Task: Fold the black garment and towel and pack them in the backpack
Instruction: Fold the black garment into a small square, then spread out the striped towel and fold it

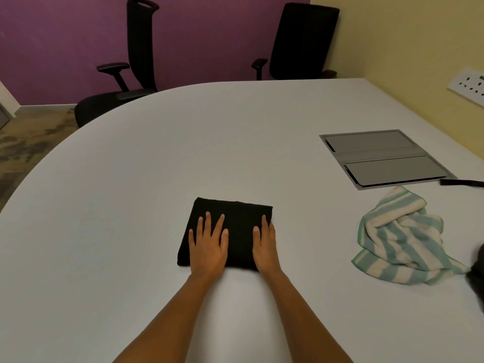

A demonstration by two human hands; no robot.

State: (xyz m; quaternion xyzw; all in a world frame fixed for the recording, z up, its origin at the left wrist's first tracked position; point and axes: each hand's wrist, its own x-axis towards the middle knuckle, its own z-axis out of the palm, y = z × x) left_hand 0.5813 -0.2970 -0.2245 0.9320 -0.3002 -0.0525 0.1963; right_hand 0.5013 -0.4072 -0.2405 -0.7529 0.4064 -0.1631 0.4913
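The black garment (237, 217) lies folded into a compact rectangle on the white table (157, 166), straight in front of me. My left hand (208, 244) rests flat on its left half with fingers spread. My right hand (264, 246) presses along its right edge, fingers straight and together. Neither hand grips the cloth. A crumpled towel (400, 237) with teal and cream stripes sits to the right, apart from both hands. At the far right edge a dark shape (478, 271), possibly the backpack, is mostly cut off.
A grey flip-lid cable box (385, 158) is set into the table at the right, with a black strap (461, 182) beside it. Two black office chairs (131, 74) (301, 40) stand beyond the far edge. A wall socket (468, 86) is at the upper right.
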